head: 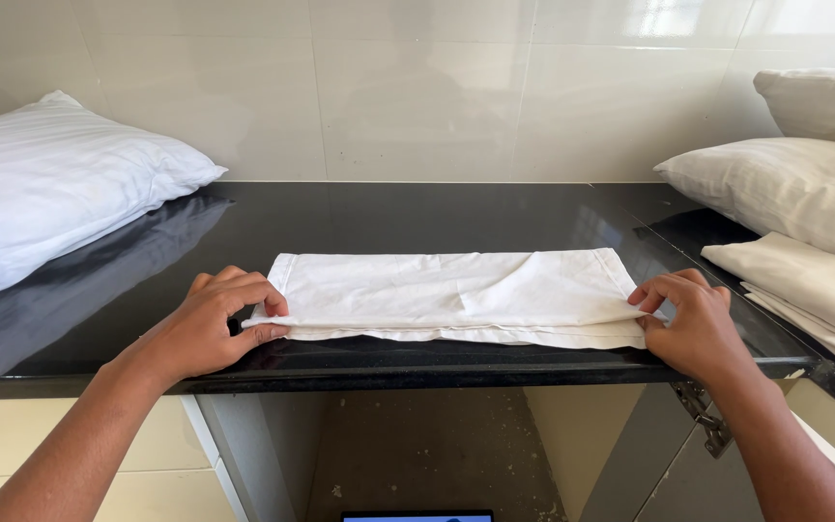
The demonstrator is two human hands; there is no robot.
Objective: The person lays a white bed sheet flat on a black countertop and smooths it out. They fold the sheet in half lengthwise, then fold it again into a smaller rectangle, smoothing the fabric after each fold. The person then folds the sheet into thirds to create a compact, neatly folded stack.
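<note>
Folded white cloth rectangle (451, 295) lay on glossy black stone countertop (388, 217), near its front edge. Left hand (215, 324) pinched cloth's left end, thumb under, fingers over; right hand (693, 324) pinched right end likewise. Long axis ran left–right, parallel to counter edge; folded layers opened toward that edge. Risk, judged: uneven pull could skew layers, or cloth could slide off slick edge. White striped pillow (45, 188) well left of cloth; cream pillows (785, 188) right.

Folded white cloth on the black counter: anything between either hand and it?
Nothing visible. The left hand pinches the folded white cloth at its left end, the right hand at its right end, both at its near edge on the black counter.
</note>
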